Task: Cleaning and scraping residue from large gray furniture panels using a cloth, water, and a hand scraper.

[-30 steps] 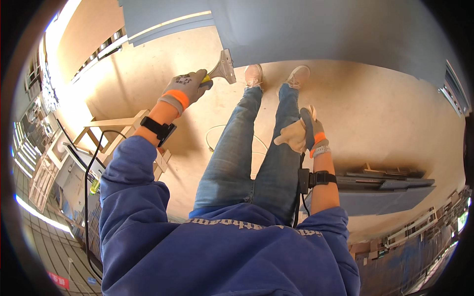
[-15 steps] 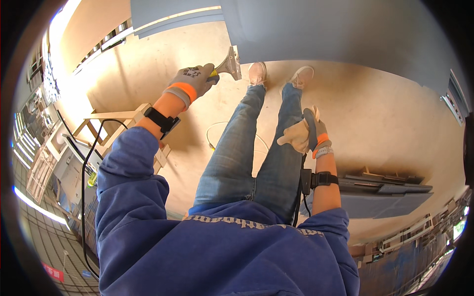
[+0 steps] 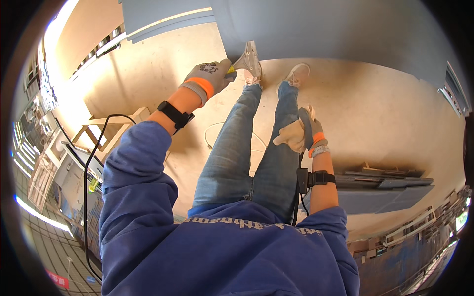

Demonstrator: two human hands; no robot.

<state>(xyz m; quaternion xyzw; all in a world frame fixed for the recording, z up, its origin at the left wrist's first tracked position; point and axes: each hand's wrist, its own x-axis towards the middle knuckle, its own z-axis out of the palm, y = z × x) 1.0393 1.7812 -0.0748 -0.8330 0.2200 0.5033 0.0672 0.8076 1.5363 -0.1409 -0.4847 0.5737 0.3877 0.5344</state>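
Note:
My gloved left hand (image 3: pixel 211 78) is closed round the yellow grip of a wide-bladed scraper (image 3: pixel 250 60). Its metal blade points away from me, close to the lower edge of a large grey panel (image 3: pixel 326 32) and overlapping my left shoe in the picture. Whether blade and panel touch, I cannot tell. Beside my right thigh, my gloved right hand (image 3: pixel 312 129) grips a bunched beige cloth (image 3: pixel 290 137).
Wooden trestle-like framing (image 3: pixel 116 129) stands at the left, near a black cable (image 3: pixel 87 187). Grey boards (image 3: pixel 380 195) lie stacked low at the right. A thin pale hose or cord (image 3: pixel 209 134) loops on the floor behind my legs.
My left hand has moved right with the scraper, bringing the blade across in front of my left shoe. The right hand and its cloth have barely shifted.

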